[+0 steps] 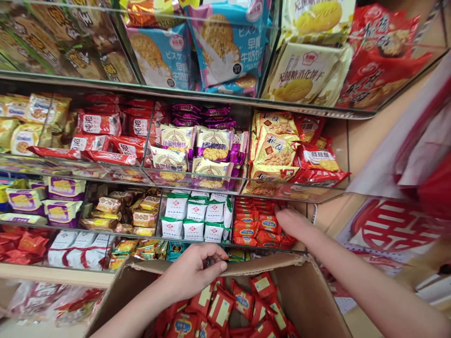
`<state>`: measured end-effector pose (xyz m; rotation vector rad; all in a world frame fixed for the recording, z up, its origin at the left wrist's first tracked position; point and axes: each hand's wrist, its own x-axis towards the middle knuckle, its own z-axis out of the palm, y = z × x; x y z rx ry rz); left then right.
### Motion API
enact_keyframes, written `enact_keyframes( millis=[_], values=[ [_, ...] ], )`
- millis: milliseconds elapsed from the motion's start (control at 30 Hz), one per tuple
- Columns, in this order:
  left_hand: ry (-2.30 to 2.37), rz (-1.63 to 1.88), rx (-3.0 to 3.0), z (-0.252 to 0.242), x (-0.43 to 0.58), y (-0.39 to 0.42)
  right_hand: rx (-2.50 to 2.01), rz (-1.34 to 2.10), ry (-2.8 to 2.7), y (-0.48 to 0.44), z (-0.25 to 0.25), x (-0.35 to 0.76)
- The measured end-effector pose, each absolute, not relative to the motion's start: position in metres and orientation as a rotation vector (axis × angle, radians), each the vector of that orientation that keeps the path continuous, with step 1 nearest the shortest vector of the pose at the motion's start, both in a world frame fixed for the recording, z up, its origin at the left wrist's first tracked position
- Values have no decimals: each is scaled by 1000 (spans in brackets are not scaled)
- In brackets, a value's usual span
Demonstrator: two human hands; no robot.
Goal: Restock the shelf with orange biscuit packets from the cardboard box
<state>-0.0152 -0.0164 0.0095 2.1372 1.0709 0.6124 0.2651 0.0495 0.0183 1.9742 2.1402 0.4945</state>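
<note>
My left hand (pixel 193 270) grips the far rim of a brown cardboard box (pixel 310 300), fingers curled over the edge. The box holds several small red snack packets (pixel 225 307) with yellow and blue labels. My right hand (pixel 294 223) reaches into a glass shelf bin of matching red packets (pixel 255 223), fingers pointing in among them; its fingertips are hidden by the packets, so I cannot see whether it holds one.
Glass shelves stacked with snacks rise ahead: white-green packets (pixel 195 216), purple-yellow biscuit bags (pixel 197 150), blue biscuit bags (pixel 211 51). Red bags and red paper hang at the right (pixel 423 155). A wooden shelf edge (pixel 52 274) runs at lower left.
</note>
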Motion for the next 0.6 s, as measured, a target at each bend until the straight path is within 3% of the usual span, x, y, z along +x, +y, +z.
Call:
enact_keyframes(
  millis=[333, 533, 600],
  values=[
    [1067, 590, 2165, 12, -13, -16, 1998, 481, 2179, 53, 29, 267],
    [1058, 599, 2173, 10, -13, -17, 1998, 725, 2386, -29, 54, 236],
    [1048, 591, 2182, 9, -13, -17, 1795, 562, 2663, -61, 37, 213]
  ],
)
